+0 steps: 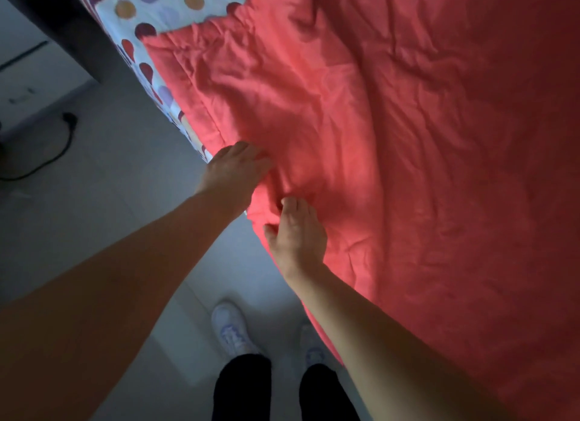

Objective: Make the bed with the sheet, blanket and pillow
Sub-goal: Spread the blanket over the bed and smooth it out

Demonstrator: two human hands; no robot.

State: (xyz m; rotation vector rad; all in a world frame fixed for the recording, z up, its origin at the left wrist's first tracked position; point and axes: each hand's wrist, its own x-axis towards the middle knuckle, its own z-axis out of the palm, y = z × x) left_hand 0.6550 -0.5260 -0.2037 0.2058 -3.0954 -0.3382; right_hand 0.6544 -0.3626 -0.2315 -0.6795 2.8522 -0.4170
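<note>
As I look down, the left grip (235, 169) lies flat with straight fingers on the red blanket (392, 169). The right grip (296, 229) is just beside it, loose-fingered, touching the same bunched hem. The blanket spreads away beyond both grips, and the spotted sheet (163, 9) shows bare past the left grip. Behind them are pale floor (110, 122), a black cable (69, 119) and white shoes (230, 329).

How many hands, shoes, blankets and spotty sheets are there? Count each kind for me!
Hands: 2, the left hand and the right hand
Shoes: 2, the left shoe and the right shoe
Blankets: 1, the red blanket
Sheets: 1, the spotted sheet
Total: 6
</note>
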